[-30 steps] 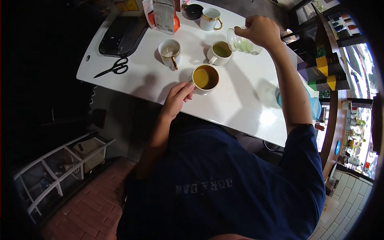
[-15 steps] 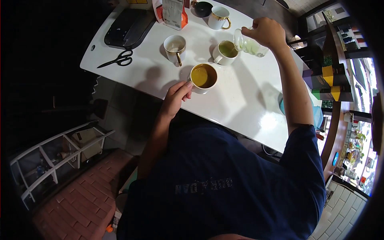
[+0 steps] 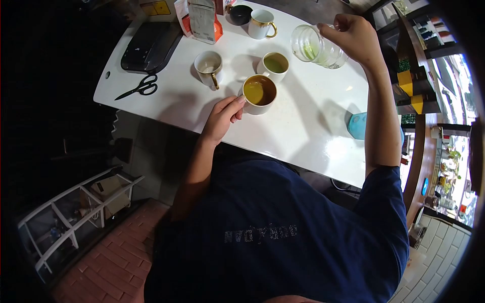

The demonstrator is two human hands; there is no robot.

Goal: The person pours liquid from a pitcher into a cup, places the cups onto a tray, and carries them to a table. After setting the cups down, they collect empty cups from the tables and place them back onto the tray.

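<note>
Left hand (image 3: 221, 118): rests at the near edge of the white counter (image 3: 308, 126); fingertips touch the side of the white ceramic mug of orange-brown liquid (image 3: 259, 93); grip loose, fingers curled against the mug, not wrapped round it.
Right hand (image 3: 353, 38): raised over the far right of the counter; grip closed on the clear glass jar (image 3: 318, 49).
Clear glass jar: tilted, mouth turned left toward the mugs; a little pale green liquid lies inside; held clear of the counter, near the green-filled mug but apart from it.
White mug of green liquid (image 3: 273, 66): stands just behind the orange-brown mug, close beside it.
White mug with gold handle, pale residue inside (image 3: 208, 67): left of the two filled mugs, apart from them.
White mug with gold rim and handle (image 3: 261, 22): far edge of the counter.
Small black bowl (image 3: 241, 14): just left of that mug.
Black-handled scissors (image 3: 137, 88): left end of the counter, lying flat.
Black flat tray (image 3: 149, 45): behind the scissors.
Orange and white carton (image 3: 202, 21): far edge, upright.
Blue round object (image 3: 358, 125): right edge of the counter, beside the right forearm.
</note>
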